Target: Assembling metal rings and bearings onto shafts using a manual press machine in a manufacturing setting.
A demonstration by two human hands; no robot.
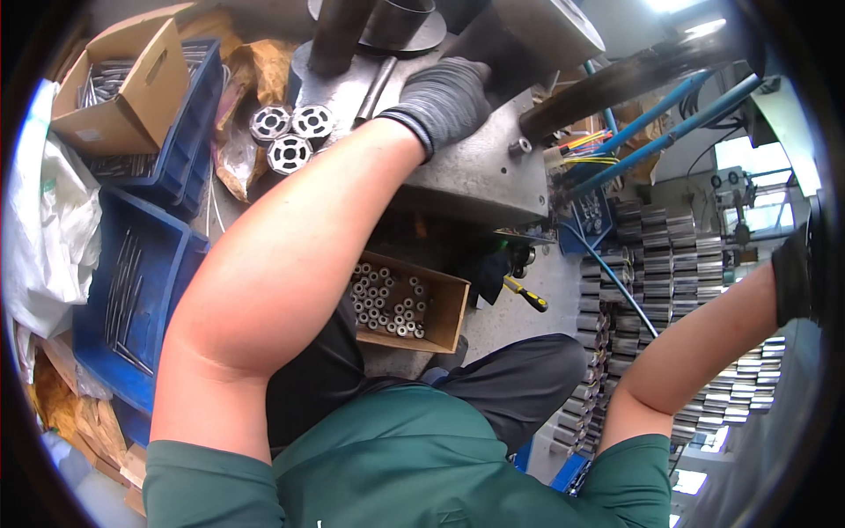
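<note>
Slim metal rods [123,286] lie in a tan cardboard box [158,99] and a blue plastic crate [165,264], left of three round, slotted silvery discs [289,155]. A wooden box [451,315] holds small metal rings [383,299] below the person's left hand [447,104], which, in ribbed grey knit, lies against a smooth dark cylinder [506,55] over a steel block [493,180]; its grip cannot be told. Past stacked shiny cylinders [651,255], the dark-gloved right hand [797,280] meets the view's rim, fingers hidden, grip unclear.

The scene is viewed from the person's head through a wide fisheye lens, turned downward; the green shirt [387,458] is caught close at the bottom centre, and the corners are masked in black.
</note>
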